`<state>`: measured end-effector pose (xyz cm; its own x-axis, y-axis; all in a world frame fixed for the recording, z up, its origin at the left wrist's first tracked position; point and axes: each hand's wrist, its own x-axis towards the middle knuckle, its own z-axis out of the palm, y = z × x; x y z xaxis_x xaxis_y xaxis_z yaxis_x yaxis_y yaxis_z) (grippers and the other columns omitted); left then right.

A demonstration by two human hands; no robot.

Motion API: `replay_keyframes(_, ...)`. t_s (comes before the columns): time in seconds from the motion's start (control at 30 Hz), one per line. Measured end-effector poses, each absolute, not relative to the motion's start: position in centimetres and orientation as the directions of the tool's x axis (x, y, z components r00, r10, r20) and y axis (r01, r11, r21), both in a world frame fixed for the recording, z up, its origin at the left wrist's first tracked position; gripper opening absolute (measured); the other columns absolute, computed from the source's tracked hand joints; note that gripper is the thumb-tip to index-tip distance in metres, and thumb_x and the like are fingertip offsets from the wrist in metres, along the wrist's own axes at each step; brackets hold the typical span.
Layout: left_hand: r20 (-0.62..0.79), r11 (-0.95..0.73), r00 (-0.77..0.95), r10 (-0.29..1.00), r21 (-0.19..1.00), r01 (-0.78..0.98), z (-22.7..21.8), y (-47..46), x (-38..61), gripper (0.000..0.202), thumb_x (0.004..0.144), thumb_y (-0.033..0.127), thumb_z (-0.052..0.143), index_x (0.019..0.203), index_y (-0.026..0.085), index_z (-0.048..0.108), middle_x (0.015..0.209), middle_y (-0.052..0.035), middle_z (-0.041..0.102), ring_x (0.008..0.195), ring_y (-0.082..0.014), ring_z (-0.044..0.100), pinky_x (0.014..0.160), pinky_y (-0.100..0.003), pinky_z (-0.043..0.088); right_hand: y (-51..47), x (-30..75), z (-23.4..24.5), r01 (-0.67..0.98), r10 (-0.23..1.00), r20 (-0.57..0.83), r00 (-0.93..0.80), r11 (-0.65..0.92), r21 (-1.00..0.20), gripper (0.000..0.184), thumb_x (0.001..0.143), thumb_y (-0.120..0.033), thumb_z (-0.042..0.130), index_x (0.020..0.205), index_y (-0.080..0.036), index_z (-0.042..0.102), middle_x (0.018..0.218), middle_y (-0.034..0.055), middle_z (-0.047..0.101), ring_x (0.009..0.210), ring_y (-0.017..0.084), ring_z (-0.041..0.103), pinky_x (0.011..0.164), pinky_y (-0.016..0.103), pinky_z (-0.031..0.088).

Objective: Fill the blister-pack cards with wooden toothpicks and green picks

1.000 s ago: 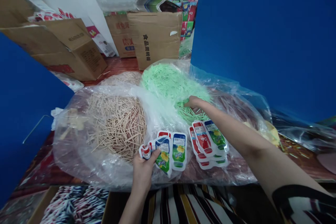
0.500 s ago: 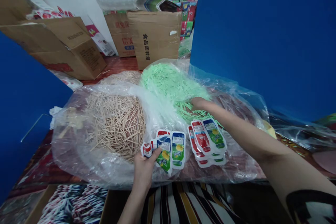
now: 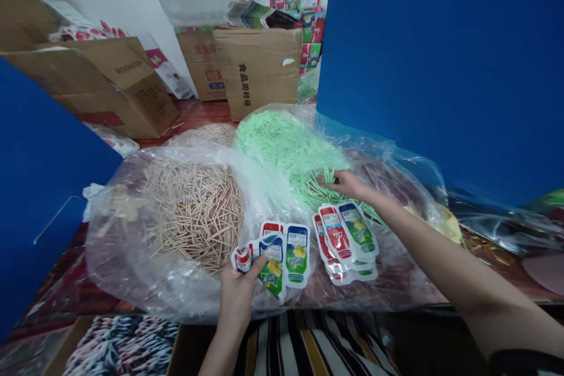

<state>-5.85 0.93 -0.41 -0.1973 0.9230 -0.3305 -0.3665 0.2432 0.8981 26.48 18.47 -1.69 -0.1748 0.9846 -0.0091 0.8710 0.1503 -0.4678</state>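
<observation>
My left hand grips a bottle-shaped Sprite packet, thumb across it, with a red-and-white end curling up by the fingers. Beside it lies another Sprite packet, partly over a red one. My right hand is closed on a few short green sticks at the edge of a green stick pile; some of its fingers are hidden. Just in front of that hand sits a stack of Cola and Sprite packets. Left of centre spreads a heap of tan sticks.
Clear plastic sheeting lies under and around both heaps. Cardboard boxes stand at the back, with another box at left. Blue panels flank the table. Below the front edge, a box holds many striped packets.
My right hand has lifted a little out of the green pile, and sticks now show between its fingers. My left hand keeps its hold on the packet. The view has tipped slightly upward.
</observation>
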Motion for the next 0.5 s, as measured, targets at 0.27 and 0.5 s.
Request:
replay_keyframes(0.27,-0.298,0.222,-0.185,0.936,0.912,-0.344,0.0,0.8,-5.5,0.032,0.060,0.024,0.080,0.088,0.012,0.070,0.087,-0.0062,0.075,0.081,-0.0214,0.070,0.079,-0.032,0.056,16.9,26.2,-2.8,0.798,0.990,0.111,-0.091,0.139,-0.586,0.053,0.076,-0.069,0.042,0.062,-0.018,0.050,0.053,-0.0033,0.040,0.053,0.011,0.035,0.051,0.024,0.029)
replay_keyframes(0.5,-0.306,0.224,-0.203,0.930,0.911,-0.347,0.0,0.6,-5.6,0.034,0.058,0.025,0.081,0.087,0.012,0.070,0.087,-0.0071,0.076,0.081,-0.0223,0.070,0.078,-0.034,0.056,17.2,25.7,-2.8,0.750,0.992,0.129,-0.002,0.087,-0.656,0.054,0.078,-0.067,0.039,0.070,-0.016,0.056,0.053,-0.0028,0.041,0.055,0.013,0.039,0.053,0.025,0.032)
